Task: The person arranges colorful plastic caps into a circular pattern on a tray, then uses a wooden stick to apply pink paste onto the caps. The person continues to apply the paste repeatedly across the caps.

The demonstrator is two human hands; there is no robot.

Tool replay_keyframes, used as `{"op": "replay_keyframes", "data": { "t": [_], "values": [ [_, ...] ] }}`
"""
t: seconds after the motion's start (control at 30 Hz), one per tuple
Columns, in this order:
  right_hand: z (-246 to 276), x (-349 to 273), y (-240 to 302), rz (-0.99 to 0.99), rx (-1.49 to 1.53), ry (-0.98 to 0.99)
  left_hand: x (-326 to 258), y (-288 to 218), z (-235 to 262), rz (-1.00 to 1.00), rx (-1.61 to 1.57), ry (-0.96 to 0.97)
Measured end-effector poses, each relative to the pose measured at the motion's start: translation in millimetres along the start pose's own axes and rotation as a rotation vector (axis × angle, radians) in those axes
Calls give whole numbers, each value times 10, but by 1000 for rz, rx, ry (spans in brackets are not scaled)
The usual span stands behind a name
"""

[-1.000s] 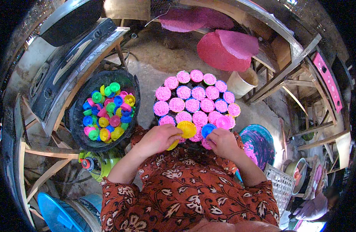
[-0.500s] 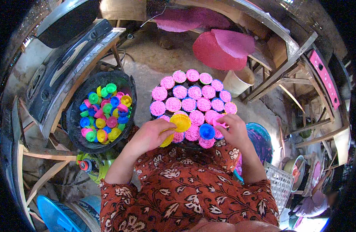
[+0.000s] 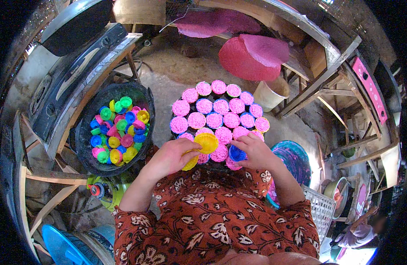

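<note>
A long pink sign [image 3: 369, 88] with white lettering hangs at the far right, slanting down along the wooden frame [image 3: 327, 79], narrow and rectangular. Nothing else here reads as a package, label or screen, as far as the bent edges of the view let me tell.

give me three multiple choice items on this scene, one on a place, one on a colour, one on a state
1. Where is the black basin of mixed coloured cups?
A. to the person's left
B. to the person's right
C. behind the pink tray

2. What colour is the cup at the left hand?
A. green
B. yellow
C. white

3. How is the right hand?
A. resting in the lap
B. raised overhead
C. fingers at a blue cup

A: it sits left of the pink-filled cups.
B: it is yellow.
C: its fingertips meet the blue cup.
</note>
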State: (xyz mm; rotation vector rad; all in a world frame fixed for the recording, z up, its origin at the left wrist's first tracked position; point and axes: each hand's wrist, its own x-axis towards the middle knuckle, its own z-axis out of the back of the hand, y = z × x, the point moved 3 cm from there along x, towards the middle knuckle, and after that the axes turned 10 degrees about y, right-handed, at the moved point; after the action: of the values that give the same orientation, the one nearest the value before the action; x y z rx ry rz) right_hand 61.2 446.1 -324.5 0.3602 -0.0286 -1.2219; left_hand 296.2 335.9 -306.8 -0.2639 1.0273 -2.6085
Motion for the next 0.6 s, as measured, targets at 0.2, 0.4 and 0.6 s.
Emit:
{"op": "replay_keyframes", "data": {
  "t": [0.2, 0.4, 0.6],
  "values": [
    [-19, 18, 27, -31, -52, 49, 20, 9, -33, -4, -10, 28],
    [-37, 51, 29, 12, -33, 33, 32, -18, -33, -1, -34, 48],
    [219, 42, -2, 10, 85, -268, 35, -39, -17, 32, -12, 71]
  ]
}}
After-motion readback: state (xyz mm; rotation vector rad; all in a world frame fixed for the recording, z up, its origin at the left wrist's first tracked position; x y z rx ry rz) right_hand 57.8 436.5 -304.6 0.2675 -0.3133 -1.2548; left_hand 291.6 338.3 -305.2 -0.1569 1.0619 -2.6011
